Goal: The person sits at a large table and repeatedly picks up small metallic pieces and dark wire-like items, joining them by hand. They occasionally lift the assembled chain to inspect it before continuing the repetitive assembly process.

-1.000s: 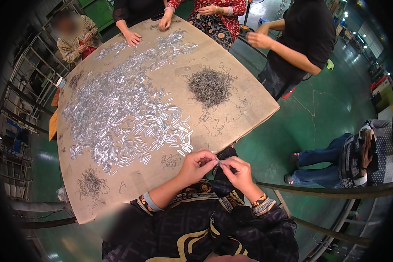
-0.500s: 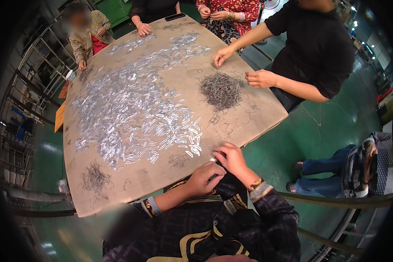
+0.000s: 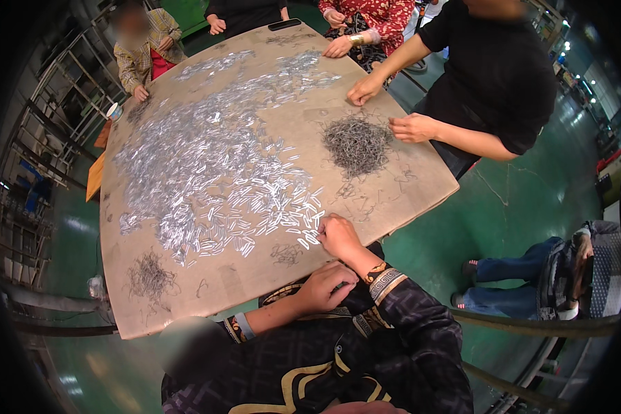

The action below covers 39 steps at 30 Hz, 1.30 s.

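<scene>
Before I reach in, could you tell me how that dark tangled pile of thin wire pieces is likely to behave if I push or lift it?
The dark wire pile looks like thin bent pieces snagged together, so a push would probably drag it as a clump. Loose strays on the table around it suggest some shed easily. Lifted, a pinch would likely bring up a springy, light tuft rather than one piece.

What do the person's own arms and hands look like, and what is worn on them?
Both hands are bare, without gloves. The left hand and the right hand come out of dark, patterned sleeves with pale line motifs. Each sleeve ends in a banded cuff with a key-like pattern. On the right wrist sits a small reddish-gold band.
</scene>
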### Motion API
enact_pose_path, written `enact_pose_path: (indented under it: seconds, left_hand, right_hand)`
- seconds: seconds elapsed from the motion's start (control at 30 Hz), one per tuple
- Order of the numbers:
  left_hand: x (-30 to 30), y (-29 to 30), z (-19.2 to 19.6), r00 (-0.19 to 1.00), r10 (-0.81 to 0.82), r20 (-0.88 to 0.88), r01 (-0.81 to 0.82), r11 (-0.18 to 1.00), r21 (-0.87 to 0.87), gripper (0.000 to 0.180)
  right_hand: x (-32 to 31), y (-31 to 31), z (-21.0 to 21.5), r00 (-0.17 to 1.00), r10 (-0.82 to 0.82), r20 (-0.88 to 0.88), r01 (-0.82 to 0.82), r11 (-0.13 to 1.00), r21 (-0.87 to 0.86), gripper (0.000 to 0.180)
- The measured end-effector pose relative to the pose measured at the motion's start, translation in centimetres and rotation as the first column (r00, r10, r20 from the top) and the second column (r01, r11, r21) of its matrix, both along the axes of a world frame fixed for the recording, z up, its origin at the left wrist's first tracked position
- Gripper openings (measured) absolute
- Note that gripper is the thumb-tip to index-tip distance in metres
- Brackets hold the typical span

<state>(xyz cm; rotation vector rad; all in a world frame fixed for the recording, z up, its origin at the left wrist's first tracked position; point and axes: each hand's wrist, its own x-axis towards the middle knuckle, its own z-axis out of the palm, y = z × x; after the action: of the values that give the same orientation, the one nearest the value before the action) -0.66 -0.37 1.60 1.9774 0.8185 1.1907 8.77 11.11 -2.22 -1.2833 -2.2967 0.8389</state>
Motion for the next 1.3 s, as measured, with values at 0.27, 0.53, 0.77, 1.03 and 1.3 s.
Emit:
enact_pose_path:
  seconds: [0.27, 0.53, 0.77, 1.03, 1.3]
  left_hand:
    - [0.1, 0.0, 0.2, 1.000, -0.008, -0.003, 0.008, 1.000, -0.012, 0.013]
    - [1.0, 0.0, 0.2, 1.000, 0.023, 0.014, -0.022, 0.998, -0.062, 0.013]
    - [1.7, 0.5, 0.2, 0.994, 0.109, 0.012, -0.106, 0.984, -0.143, 0.011]
    - [2.6, 0.9, 0.3, 0.979, 0.201, -0.026, -0.203, 0.962, -0.181, 0.010]
    - [2.5, 1.2, -0.5, 0.977, 0.194, -0.092, -0.206, 0.967, -0.148, 0.011]
  right_hand:
    - [-0.4, -0.4, 0.3, 0.994, -0.066, -0.084, 0.051, 0.986, -0.162, 0.013]
    - [3.6, -0.4, 1.6, 0.924, -0.211, -0.319, 0.100, 0.938, -0.332, 0.015]
    - [8.8, -4.0, 4.6, 0.792, -0.370, -0.486, 0.113, 0.871, -0.479, 0.014]
    - [10.7, -7.7, 7.3, 0.842, -0.300, -0.448, 0.209, 0.948, -0.240, 0.012]
    - [10.3, -8.8, 7.8, 0.861, -0.262, -0.436, 0.251, 0.964, -0.083, 0.007]
